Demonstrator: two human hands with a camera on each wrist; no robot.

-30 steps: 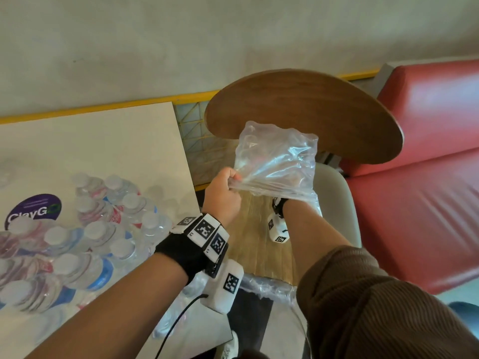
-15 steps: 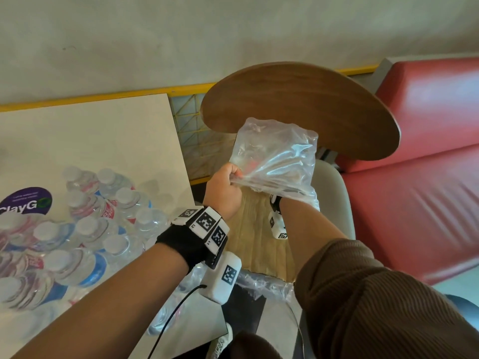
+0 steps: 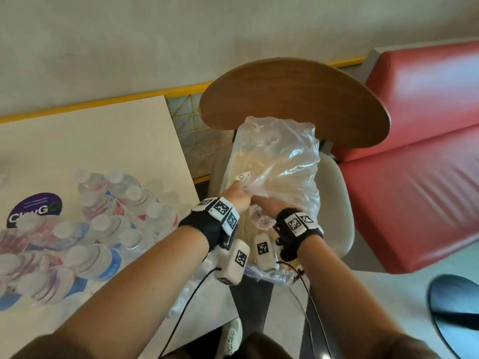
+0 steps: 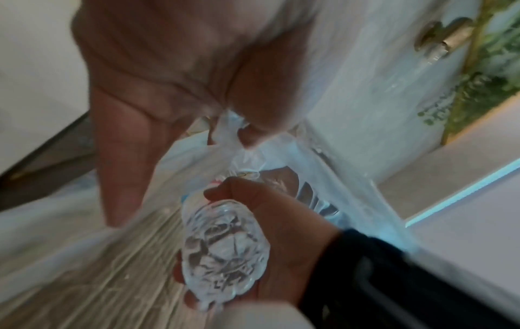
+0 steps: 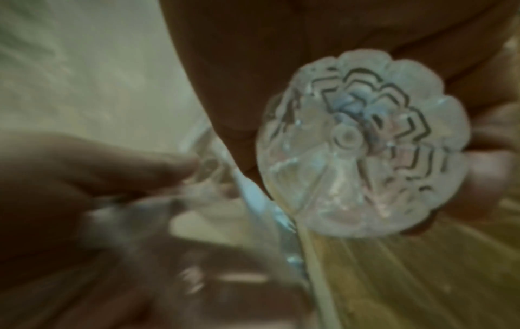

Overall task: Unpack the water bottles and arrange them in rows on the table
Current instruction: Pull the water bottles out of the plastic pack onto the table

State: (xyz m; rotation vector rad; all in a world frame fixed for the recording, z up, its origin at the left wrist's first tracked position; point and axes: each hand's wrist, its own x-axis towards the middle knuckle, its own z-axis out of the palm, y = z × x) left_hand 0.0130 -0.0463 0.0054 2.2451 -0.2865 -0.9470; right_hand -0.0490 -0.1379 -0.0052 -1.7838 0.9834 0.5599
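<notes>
Clear plastic wrap [image 3: 274, 161] lies crumpled on the chair seat [image 3: 334, 203]. My left hand [image 3: 237, 194] pinches a fold of the wrap near its white sticker; the left wrist view shows that pinch [image 4: 242, 126] close up. My right hand [image 3: 267, 207] grips a clear water bottle [image 3: 261, 220] at the wrap's near edge, its ribbed base [image 5: 363, 142] turned toward the wrist. Several bottles [image 3: 90, 224] with white caps stand bunched on the white table [image 3: 103, 141] to the left.
A round wooden chair back [image 3: 293, 99] rises behind the wrap. A red padded bench [image 3: 414, 164] runs along the right. A purple sticker [image 3: 33, 211] sits on the table. More loose plastic [image 3: 267, 273] hangs at the seat's front edge.
The wrap, held up high by my left hand before, has come down onto the seat. My right hand, earlier hidden beneath it, now shows at its near edge with a bottle.
</notes>
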